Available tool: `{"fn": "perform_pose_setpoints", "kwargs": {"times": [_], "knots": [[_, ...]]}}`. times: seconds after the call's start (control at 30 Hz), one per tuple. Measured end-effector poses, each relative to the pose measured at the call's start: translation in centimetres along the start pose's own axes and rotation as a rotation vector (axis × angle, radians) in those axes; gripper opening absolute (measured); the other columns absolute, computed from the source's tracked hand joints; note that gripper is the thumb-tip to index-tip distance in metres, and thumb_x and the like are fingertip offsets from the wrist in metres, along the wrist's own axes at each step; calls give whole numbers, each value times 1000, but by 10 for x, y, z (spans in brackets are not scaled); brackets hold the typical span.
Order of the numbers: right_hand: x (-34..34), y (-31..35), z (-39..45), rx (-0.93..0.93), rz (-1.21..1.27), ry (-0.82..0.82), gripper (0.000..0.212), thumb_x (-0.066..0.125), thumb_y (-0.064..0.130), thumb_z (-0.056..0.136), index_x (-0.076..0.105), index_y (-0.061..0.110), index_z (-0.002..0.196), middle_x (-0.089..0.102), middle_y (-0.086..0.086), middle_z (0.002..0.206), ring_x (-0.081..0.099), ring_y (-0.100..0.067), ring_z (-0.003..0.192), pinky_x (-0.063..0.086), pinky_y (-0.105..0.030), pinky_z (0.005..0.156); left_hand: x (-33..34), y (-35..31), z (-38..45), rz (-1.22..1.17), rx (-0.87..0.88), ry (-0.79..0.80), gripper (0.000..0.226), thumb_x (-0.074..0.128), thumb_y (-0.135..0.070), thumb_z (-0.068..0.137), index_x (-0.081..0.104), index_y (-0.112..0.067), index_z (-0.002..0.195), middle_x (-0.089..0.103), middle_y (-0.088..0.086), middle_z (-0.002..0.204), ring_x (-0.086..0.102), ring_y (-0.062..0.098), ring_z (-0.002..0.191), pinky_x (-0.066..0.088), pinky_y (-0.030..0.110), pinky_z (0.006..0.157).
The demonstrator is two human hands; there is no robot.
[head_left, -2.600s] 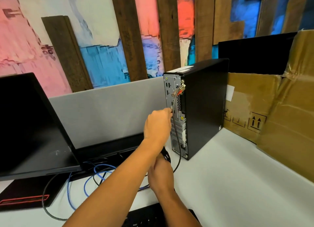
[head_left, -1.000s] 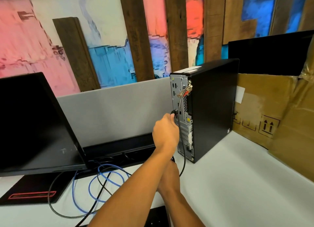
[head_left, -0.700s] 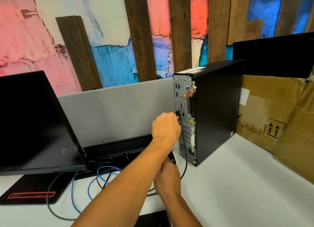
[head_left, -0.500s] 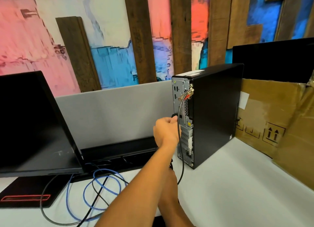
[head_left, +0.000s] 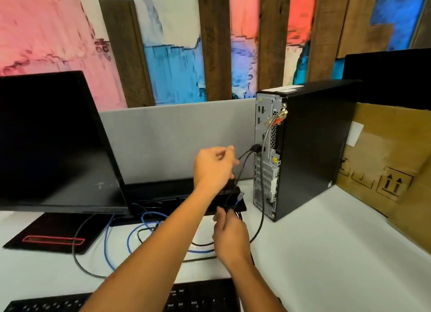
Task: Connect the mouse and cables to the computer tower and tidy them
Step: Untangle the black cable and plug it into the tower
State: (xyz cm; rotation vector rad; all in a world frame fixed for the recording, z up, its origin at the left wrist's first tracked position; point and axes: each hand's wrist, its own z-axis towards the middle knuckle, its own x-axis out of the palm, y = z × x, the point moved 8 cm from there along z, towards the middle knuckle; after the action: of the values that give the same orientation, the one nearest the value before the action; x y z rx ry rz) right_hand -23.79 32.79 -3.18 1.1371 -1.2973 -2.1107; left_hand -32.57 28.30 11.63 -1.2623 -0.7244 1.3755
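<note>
The left hand (head_left: 213, 169), arm crossed over the right, has a loose grip with fingers half curled beside a black cable (head_left: 245, 155); whether it actually pinches the cable cannot be told. That cable runs to a plug (head_left: 256, 147) seated in the back panel of the computer tower (head_left: 310, 148), which stands upright on the white counter (head_left: 326, 253), rear ports turned toward the person for easy reach. Below, the right hand (head_left: 229, 234) grips a bundle of dark cables (head_left: 233, 210), likely keeping the slack gathered. A grey cable (head_left: 262, 195) hangs from a higher port and loops down onto the counter. Blue cable (head_left: 130, 237) lies in loose coils near a black monitor (head_left: 51, 143). A keyboard (head_left: 198, 297) sits at the near edge, and cardboard boxes (head_left: 384, 160) stand to the right.
</note>
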Motion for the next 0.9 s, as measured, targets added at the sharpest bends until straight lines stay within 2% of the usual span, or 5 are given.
{"fn": "perform_pose_setpoints", "kwargs": {"times": [0.1,0.27,0.4,0.57,0.9], "knots": [[14,21,20,53,292,119,36,34,37,105,58,18,85,58,5,62,58,-15,61,48,-30,64,-51,50,-15,-93,6,-51,20,58,-28,97,72,-15,91,76,-2,78,60,14,52,50,24,56],[40,40,16,242,980,392,38,36,31,107,56,12,81,37,2,54,41,-14,56,43,-34,85,-41,131,-47,-94,-324,418,50,42,-58,97,68,-16,102,71,-3,79,67,13,89,52,35,91],[53,46,24,397,1284,520,36,40,30,104,56,8,81,33,4,52,38,-11,50,47,-31,88,-36,140,-45,-440,-416,476,44,43,-47,100,70,-12,107,73,9,84,70,20,94,53,40,90],[55,35,56,390,805,455,38,41,30,105,61,10,81,56,-3,66,57,-16,68,52,-29,76,-53,135,-5,-159,-133,308,27,53,-20,101,70,-15,81,66,-5,67,55,7,62,51,23,67],[22,8,134,207,-136,30,11,69,30,89,76,22,84,73,-3,81,68,-23,80,53,-29,72,-22,150,64,570,132,277,11,69,-29,90,78,-23,95,75,5,89,69,23,85,56,36,80]]}}
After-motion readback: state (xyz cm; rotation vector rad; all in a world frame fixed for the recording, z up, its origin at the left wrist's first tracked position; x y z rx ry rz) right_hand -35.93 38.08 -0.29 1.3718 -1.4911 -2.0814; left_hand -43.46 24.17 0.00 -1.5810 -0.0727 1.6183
